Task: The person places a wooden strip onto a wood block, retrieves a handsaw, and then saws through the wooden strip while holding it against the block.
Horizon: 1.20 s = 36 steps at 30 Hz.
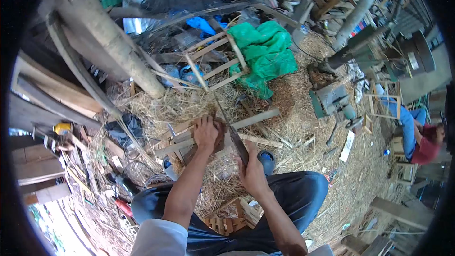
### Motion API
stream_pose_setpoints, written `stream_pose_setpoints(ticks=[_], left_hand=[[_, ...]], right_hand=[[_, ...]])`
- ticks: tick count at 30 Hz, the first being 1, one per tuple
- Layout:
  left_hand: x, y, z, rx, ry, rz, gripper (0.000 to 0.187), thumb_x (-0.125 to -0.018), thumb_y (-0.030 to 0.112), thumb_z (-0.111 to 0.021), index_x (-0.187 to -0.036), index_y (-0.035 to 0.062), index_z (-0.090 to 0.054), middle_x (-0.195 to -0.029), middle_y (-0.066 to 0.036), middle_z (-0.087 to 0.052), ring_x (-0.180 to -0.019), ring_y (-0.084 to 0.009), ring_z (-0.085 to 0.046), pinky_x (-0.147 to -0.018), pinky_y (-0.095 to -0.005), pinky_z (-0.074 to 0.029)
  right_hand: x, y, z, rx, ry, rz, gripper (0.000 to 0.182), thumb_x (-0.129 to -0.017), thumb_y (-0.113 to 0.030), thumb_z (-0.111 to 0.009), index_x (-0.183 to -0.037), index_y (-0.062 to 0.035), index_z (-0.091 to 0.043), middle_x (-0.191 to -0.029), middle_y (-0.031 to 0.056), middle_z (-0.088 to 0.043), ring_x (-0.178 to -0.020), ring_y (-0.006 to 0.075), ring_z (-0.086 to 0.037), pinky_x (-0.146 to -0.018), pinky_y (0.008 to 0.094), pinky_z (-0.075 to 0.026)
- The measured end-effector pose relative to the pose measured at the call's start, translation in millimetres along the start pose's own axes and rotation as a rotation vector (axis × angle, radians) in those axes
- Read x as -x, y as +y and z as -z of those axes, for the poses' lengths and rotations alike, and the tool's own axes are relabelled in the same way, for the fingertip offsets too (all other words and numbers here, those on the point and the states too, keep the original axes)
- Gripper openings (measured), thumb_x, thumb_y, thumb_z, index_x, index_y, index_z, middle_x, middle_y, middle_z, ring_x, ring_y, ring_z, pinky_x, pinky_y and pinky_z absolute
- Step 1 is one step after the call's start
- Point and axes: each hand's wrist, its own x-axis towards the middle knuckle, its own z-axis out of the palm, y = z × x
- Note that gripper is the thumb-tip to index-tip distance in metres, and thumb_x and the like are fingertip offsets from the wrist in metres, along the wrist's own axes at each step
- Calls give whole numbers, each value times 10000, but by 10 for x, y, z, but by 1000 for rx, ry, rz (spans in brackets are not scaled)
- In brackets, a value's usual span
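Note:
Between my knees, my left hand (206,133) grips a brown piece of wood (220,136) from above, its fingers bent over the top. My right hand (253,173) is closed around the dark handle of a long, narrow knife (238,145). The knife's thin blade points up and away, passing just to the right of my left hand. Pale wooden slats (256,119) lie crosswise under and beside the wood. My fingers partly hide where the left hand meets the wood.
Straw and shavings cover the ground. Ahead lie a wooden frame (220,59) and a green plastic sheet (265,50). A machine with a handwheel (353,123) stands to the right. Another person (422,144) sits at far right. Cut wood blocks (227,225) lie below my lap.

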Motion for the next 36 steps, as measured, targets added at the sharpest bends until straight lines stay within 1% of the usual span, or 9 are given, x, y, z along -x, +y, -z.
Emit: stream_pose_setpoints(ticks=[1,8,13,16,21,26,30,34,36], left_hand=[[50,-2,-21,-107,105,-40,295,-864,221,-535,-1123,102,-612,-1150,-74,-584,-1121,-303,-525,-965,-428,-438],[41,12,107,-15,65,-40,335,-836,259,-554,-1124,96,-606,-1167,-92,-566,-1129,-311,-513,-990,-459,-411],[30,98,267,80,-12,-2,401,-848,315,-514,-1128,39,-594,-1175,-114,-556,-1167,-321,-485,-1002,-474,-393],[-19,-1,23,35,0,-17,434,-885,363,-488,-1143,32,-595,-1190,-117,-548,-1193,-312,-473,-989,-477,-404],[-17,12,135,-45,-54,-5,375,-892,321,-528,-1153,63,-607,-1254,-97,-550,-1202,-309,-492,-977,-463,-420],[1,122,253,36,8,-5,351,-879,310,-537,-1115,65,-624,-1205,-104,-585,-1161,-318,-524,-965,-453,-430],[-80,-169,-323,17,102,-50,369,-859,336,-548,-1107,73,-621,-1243,-101,-577,-1160,-319,-524,-968,-448,-430],[7,89,194,43,-42,29,372,-845,337,-554,-1106,83,-626,-1241,-99,-575,-1154,-322,-525,-965,-456,-430],[24,4,-8,-29,130,-12,353,-836,335,-562,-1071,84,-644,-1183,-98,-583,-1133,-315,-529,-946,-458,-441]], right_hand=[[37,3,-7,119,0,85,478,-917,-68,-591,-1350,-11,-395,-896,283,-636,-813,492,-621,-674,512,-487],[487,-643,238,147,-53,-18,447,-915,-44,-577,-1346,-51,-459,-975,286,-640,-837,449,-643,-650,465,-511],[-322,-112,-231,195,78,144,478,-906,-127,-595,-1355,-67,-443,-783,247,-648,-630,426,-632,-523,507,-490],[148,-396,31,257,39,147,473,-900,-124,-604,-1347,-68,-457,-755,247,-642,-610,426,-628,-506,502,-486],[505,-666,220,154,77,97,401,-901,-44,-585,-1292,-38,-497,-933,263,-661,-756,414,-655,-607,425,-528],[-333,0,-313,145,134,131,390,-922,-86,-568,-1303,-68,-488,-777,264,-635,-682,421,-640,-543,459,-491],[293,-461,155,176,20,51,435,-893,-32,-597,-1311,-55,-480,-974,271,-652,-809,415,-660,-628,444,-533],[715,-568,300,97,89,22,446,-881,8,-597,-1309,-51,-487,-1032,256,-659,-886,408,-670,-691,433,-550],[323,-247,-48,97,129,96,442,-894,-10,-585,-1319,-53,-474,-974,276,-650,-829,413,-667,-636,441,-533]])
